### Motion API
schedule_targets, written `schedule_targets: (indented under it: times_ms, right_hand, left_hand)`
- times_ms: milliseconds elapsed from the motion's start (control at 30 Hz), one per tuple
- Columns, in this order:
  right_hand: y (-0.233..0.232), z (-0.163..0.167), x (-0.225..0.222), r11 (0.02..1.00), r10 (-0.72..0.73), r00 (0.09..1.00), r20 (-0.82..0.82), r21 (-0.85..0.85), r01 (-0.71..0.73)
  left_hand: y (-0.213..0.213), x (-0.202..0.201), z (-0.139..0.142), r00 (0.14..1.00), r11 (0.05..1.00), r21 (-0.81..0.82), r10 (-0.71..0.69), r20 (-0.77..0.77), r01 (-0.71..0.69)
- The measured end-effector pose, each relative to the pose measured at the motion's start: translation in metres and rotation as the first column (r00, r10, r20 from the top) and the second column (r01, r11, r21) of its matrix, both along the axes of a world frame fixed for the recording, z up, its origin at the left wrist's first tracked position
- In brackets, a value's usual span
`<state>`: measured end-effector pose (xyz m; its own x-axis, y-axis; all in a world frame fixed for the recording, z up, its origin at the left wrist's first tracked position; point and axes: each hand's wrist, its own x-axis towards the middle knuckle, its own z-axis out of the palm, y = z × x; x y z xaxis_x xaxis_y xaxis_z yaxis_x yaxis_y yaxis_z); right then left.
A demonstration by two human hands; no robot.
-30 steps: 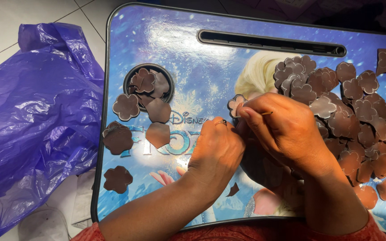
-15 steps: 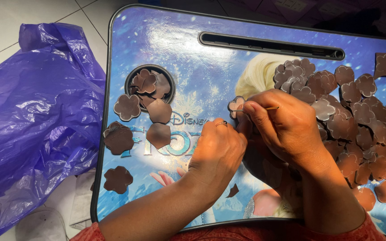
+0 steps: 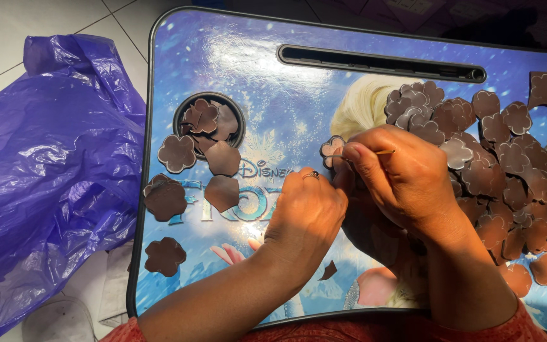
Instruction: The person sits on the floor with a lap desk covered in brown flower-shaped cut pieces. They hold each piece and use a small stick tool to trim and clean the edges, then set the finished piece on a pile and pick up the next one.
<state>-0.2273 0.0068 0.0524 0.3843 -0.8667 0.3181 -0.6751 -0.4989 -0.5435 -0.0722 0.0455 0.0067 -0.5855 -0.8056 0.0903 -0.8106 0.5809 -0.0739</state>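
Both hands meet at the tray's [image 3: 159, 95] centre. The left hand [image 3: 305, 212] is curled narrow, steadying a brown flower cutout [image 3: 332, 150] at its twelve o'clock; how its fingertips grip is hidden. The right hand [image 3: 400, 177] pinches a thin stick [image 3: 375, 152] between thumb and forefinger, tip toward the cutout, as if to press or score it. A pile of cutouts [image 3: 501, 171] lies at three o'clock, within reach; a few sit by the round cup well [image 3: 209, 120] at nine o'clock. A purple bag [image 3: 45, 164] lies beyond the tray.
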Motion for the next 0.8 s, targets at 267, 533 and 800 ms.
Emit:
schedule_targets:
  times_ms: [267,533,800]
  right_hand:
    - [-0.0002,-0.0005,-0.0009,1.000,-0.007,1.000,-0.024,0.018,0.007]
    - [0.0000,-0.0029,0.0047,0.999,0.024,1.000,-0.002,-0.041,-0.024]
    - [0.0006,-0.0008,0.0051,0.999,0.030,0.999,-0.011,-0.022,-0.031]
  left_hand:
    - [0.0001,-0.0008,0.0013,0.999,1.000,-0.009,0.006,0.043,-0.005]
    - [0.0003,-0.0021,-0.0017,0.999,0.997,-0.068,0.043,0.014,-0.042]
    - [0.0008,-0.0014,-0.0015,0.999,0.994,-0.097,0.041,0.014,-0.040]
